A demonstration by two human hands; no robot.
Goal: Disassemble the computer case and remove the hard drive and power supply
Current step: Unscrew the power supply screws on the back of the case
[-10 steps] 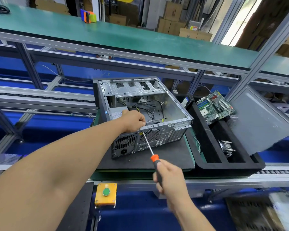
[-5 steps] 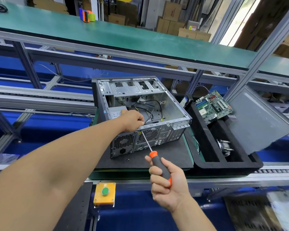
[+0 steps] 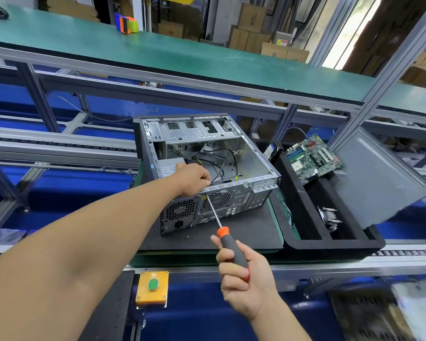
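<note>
An open grey computer case [image 3: 253,168] lies on its side on a black mat [image 3: 244,235], rear panel toward me. The power supply [image 3: 180,212] sits in the case's near left corner, its vent grille and socket facing me. My left hand [image 3: 193,177] rests on the case's upper rear edge above the power supply, fingers curled over the rim. My right hand [image 3: 241,274] grips the grey and orange handle of a screwdriver [image 3: 221,232]. Its tip touches the rear panel just below my left hand. Loose black cables [image 3: 219,161] lie inside the case.
A black foam tray [image 3: 330,242] right of the mat holds a green motherboard [image 3: 312,158], a metal heatsink [image 3: 328,217] and the grey side panel [image 3: 379,178]. A loose screw [image 3: 186,237] lies on the mat. A yellow box with a green button [image 3: 153,285] sits below the conveyor edge.
My right hand turned on the screwdriver handle, from knuckles up to fingers and palm facing me. The tip stayed on the rear panel. My left hand stayed put.
</note>
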